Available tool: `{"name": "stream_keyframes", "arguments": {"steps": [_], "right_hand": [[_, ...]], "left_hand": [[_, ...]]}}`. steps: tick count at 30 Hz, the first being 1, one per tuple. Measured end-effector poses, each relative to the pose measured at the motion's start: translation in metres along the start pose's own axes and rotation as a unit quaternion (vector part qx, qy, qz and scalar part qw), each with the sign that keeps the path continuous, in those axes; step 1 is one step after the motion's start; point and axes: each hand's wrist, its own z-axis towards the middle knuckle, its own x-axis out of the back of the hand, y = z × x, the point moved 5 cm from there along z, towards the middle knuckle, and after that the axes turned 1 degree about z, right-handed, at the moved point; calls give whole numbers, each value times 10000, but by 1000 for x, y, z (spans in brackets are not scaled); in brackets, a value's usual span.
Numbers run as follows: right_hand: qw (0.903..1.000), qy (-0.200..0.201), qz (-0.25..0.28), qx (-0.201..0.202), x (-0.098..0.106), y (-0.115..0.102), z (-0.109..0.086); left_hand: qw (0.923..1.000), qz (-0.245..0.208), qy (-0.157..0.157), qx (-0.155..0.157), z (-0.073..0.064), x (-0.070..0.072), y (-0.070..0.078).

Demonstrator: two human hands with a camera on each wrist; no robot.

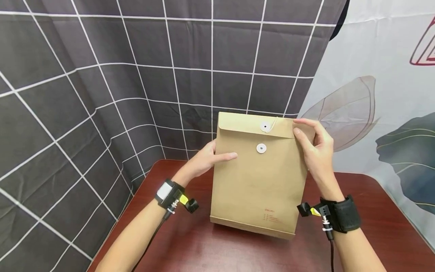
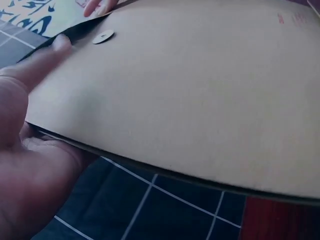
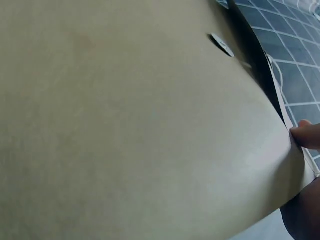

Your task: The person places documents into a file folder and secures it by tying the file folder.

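A brown kraft paper document envelope [image 1: 255, 181] is held tilted up above the table, its front facing me. Its top flap [image 1: 238, 122] is folded down over the front. One white button [image 1: 265, 126] with a thin string sits on the flap, another white button [image 1: 261, 148] just below it. My left hand [image 1: 205, 156] grips the left edge, thumb across the front and fingers behind, hidden in the head view. With my right hand [image 1: 316, 145] I pinch the flap's right end at the top right corner. In the left wrist view the envelope [image 2: 175, 95] bulges slightly.
Below is a dark red wooden table [image 1: 234, 253]. A dark grey cloth with white grid lines [image 1: 190, 45] hangs behind and to the left. At the right hangs a pale cloth with leaf prints [image 1: 357, 113]. Each wrist wears a black strap [image 1: 344, 214] with a small camera and cable.
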Motion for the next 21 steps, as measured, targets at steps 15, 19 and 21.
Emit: {"name": "stream_keyframes", "arguments": {"steps": [15, 19, 21], "right_hand": [[9986, -135, -113, 497, -7, -21, 4], [9985, -226, -176, 461, -11, -22, 4], [9988, -305, -138, 368, -12, -21, 4]], "left_hand": [[9895, 1034, 817, -592, -12, 25, 57], [9898, 1150, 724, -434, -12, 21, 58], [9898, 1182, 704, -380, -12, 19, 57]]}}
